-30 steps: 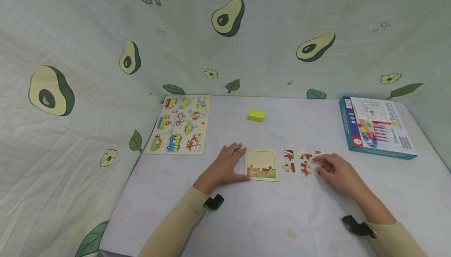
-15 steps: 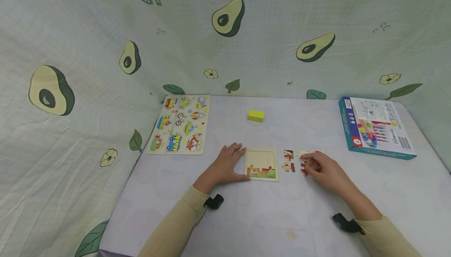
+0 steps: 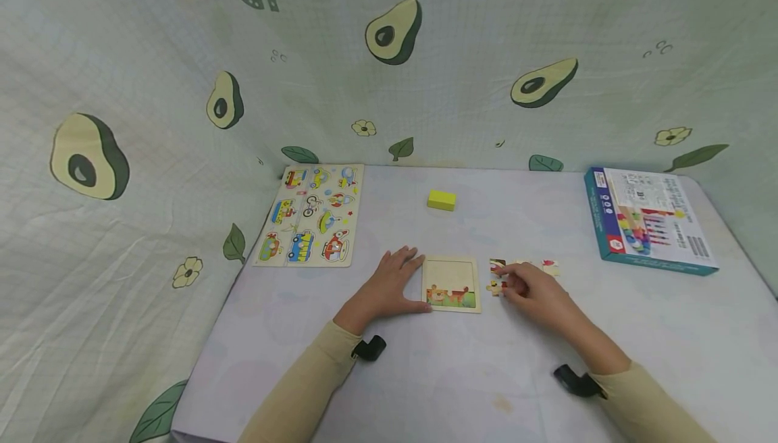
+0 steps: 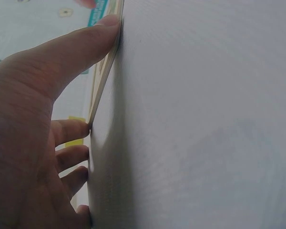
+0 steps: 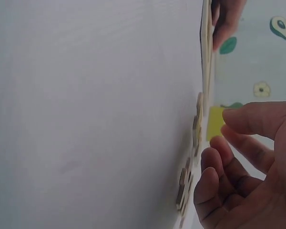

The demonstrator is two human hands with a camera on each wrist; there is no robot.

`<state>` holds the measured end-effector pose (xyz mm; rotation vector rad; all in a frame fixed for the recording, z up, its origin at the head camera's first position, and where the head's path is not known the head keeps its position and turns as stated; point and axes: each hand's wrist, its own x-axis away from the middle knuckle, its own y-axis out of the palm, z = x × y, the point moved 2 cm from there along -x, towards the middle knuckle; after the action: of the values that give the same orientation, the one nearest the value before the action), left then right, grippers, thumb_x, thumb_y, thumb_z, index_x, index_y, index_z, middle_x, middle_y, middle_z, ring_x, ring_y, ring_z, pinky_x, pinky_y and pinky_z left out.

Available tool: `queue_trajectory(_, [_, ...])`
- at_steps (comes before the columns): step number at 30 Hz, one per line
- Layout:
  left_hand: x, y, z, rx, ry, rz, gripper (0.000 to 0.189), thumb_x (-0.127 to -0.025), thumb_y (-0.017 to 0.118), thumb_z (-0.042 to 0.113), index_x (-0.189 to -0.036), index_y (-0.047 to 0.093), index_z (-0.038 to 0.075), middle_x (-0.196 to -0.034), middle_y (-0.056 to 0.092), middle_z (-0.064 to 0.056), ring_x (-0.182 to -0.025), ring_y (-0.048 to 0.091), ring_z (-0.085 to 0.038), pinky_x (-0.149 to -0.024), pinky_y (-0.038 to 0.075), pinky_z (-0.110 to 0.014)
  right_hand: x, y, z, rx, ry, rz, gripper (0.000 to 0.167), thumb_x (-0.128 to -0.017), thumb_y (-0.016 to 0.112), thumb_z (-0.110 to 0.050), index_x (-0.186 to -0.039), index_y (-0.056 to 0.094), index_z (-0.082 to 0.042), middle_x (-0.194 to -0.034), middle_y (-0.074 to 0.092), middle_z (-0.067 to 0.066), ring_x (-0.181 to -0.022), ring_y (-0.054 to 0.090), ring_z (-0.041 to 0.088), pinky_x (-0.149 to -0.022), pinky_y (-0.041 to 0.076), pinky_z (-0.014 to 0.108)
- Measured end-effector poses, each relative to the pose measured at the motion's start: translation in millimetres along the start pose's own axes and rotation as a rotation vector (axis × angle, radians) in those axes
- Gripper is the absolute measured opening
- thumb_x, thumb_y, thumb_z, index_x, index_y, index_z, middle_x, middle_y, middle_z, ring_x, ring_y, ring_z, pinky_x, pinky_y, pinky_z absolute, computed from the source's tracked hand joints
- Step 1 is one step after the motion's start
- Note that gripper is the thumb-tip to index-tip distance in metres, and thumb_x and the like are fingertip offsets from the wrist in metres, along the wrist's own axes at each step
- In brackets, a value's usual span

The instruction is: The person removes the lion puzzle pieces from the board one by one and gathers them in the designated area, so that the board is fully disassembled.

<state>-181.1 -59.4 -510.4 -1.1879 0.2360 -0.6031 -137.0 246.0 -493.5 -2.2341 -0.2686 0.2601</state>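
Note:
A small square wooden puzzle tray lies on the table, its bottom strip filled with pieces showing an orange animal on grass. My left hand is spread along the tray's left side, with the thumb at the near corner and fingertips at the far one. Right of the tray lie several loose jigsaw pieces, among them a dark-cornered piece and a pale one with red. Over these hovers my right hand, fingers loosely bent, nothing visible between thumb and fingertips in the right wrist view. It hides some pieces.
A yellow block sits behind the tray. At the back left lies a vehicle picture board; at the back right, a blue-and-white box. An avocado-print cloth hangs behind the table.
My right hand has moved left across the loose pieces, from the rightmost ones toward those nearest the tray. My left hand and the tray have stayed put.

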Motion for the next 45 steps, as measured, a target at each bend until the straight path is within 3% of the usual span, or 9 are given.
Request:
queue_trajectory(25, [1.0, -2.1, 1.7, 0.013, 0.008, 0.002, 0.102, -0.08, 0.078, 0.063, -0.159, 0.036, 0.013, -0.165, 0.03, -0.007, -0.155, 0.016, -0.024, -0.128, 0.007, -0.043, -17.6, 31, -31, -0.079, -0.061, -0.093, 0.033, -0.09, 0.074, -0.006, -0.122, 0.069, -0.008, -0.093, 0.06, -0.005, -0.079, 0.053, 0.008, -0.069, 0.049, 0.027])
queue_trajectory(36, [0.7, -1.8, 1.1, 0.0, -0.002, -0.011, 0.103, -0.081, 0.076, 0.065, -0.16, 0.035, 0.015, -0.165, 0.028, -0.006, -0.156, 0.015, -0.022, -0.128, 0.006, -0.043, -19.3, 36, -38, -0.025, -0.04, -0.151, 0.043, -0.086, 0.081, -0.015, -0.127, 0.068, -0.011, -0.097, 0.06, -0.006, -0.081, 0.052, 0.01, -0.068, 0.046, 0.027])
queue_trajectory(45, [0.6, -1.2, 0.9, 0.003, 0.005, -0.004, 0.102, -0.081, 0.077, 0.064, -0.159, 0.035, 0.014, -0.165, 0.029, -0.007, -0.155, 0.016, -0.023, -0.128, 0.007, -0.044, -20.8, 37, -38, -0.034, -0.042, -0.183, 0.04, -0.086, 0.08, -0.01, -0.124, 0.069, -0.01, -0.095, 0.058, -0.007, -0.081, 0.05, 0.01, -0.069, 0.046, 0.028])
